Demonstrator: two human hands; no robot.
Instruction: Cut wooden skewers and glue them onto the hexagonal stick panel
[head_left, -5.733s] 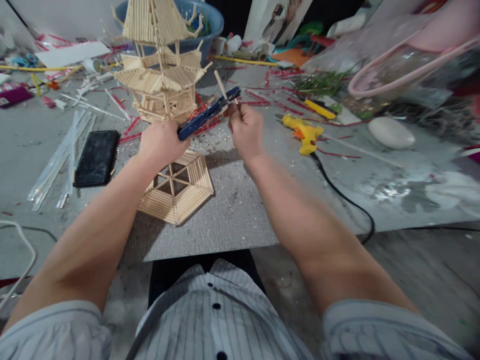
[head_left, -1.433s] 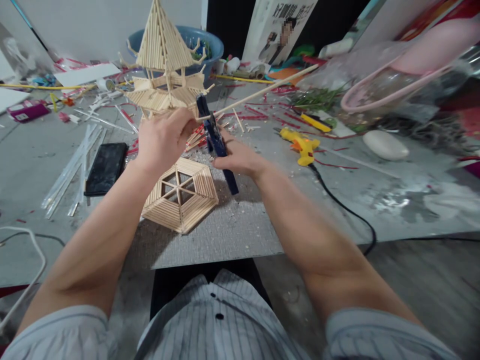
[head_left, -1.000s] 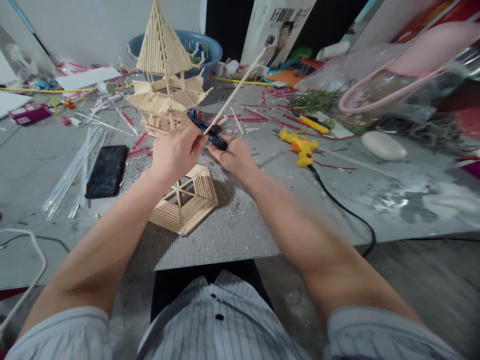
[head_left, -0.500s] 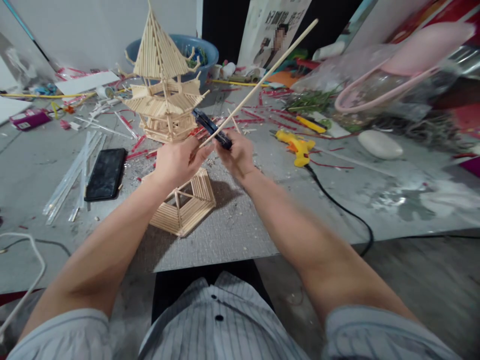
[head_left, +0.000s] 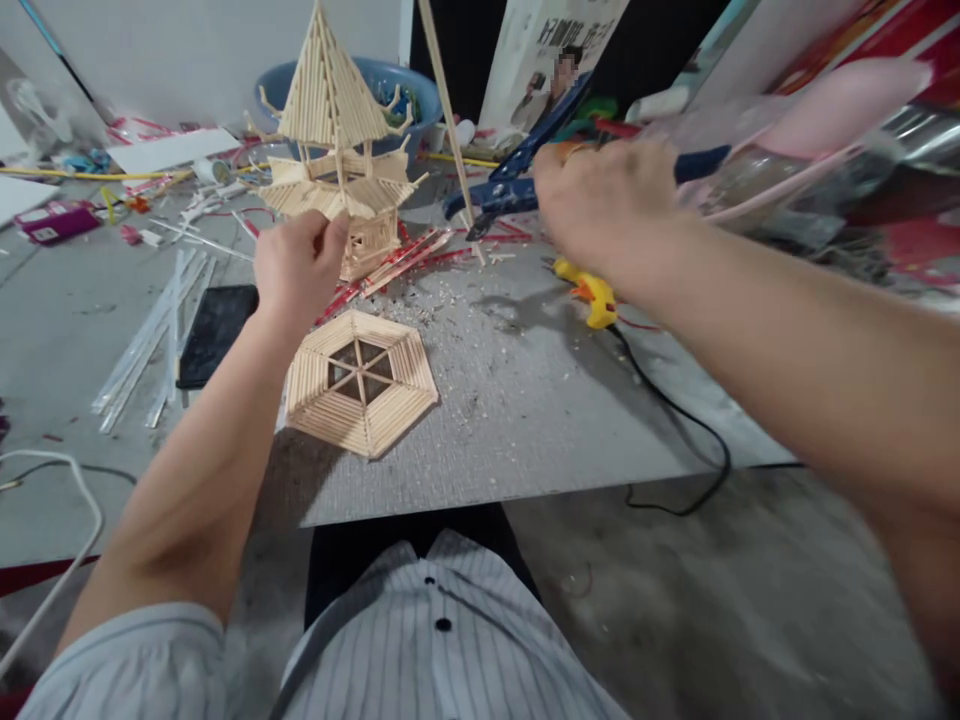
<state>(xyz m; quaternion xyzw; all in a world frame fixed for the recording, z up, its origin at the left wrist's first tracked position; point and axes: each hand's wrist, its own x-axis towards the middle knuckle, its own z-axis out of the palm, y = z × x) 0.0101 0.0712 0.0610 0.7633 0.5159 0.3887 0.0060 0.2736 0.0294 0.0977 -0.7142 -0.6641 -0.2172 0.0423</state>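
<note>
My right hand [head_left: 607, 200] grips blue-handled angle shears [head_left: 517, 195] raised over the table, the blade end pointing left. A long wooden stick [head_left: 448, 110] stands nearly upright across the jaws; whether the jaws clamp it I cannot tell. My left hand [head_left: 300, 265] is closed in front of the stick-built pagoda [head_left: 334, 110], and anything inside its fingers is hidden. Below it, a flat hexagonal stick panel [head_left: 397, 410] with an open spoked centre lies on the table.
A yellow glue gun [head_left: 596, 300] with a black cord lies under my right arm. Near my left forearm are a phone [head_left: 214, 335] and clear glue sticks [head_left: 142, 345]. A blue basin [head_left: 424, 95] stands behind the pagoda. Red-and-clear wrappers [head_left: 405, 265] lie by its base.
My hands have moved apart, the left leftward and the right up and to the right with the shears. The stick has swung from slanting to nearly upright. More of the hexagonal panel shows.
</note>
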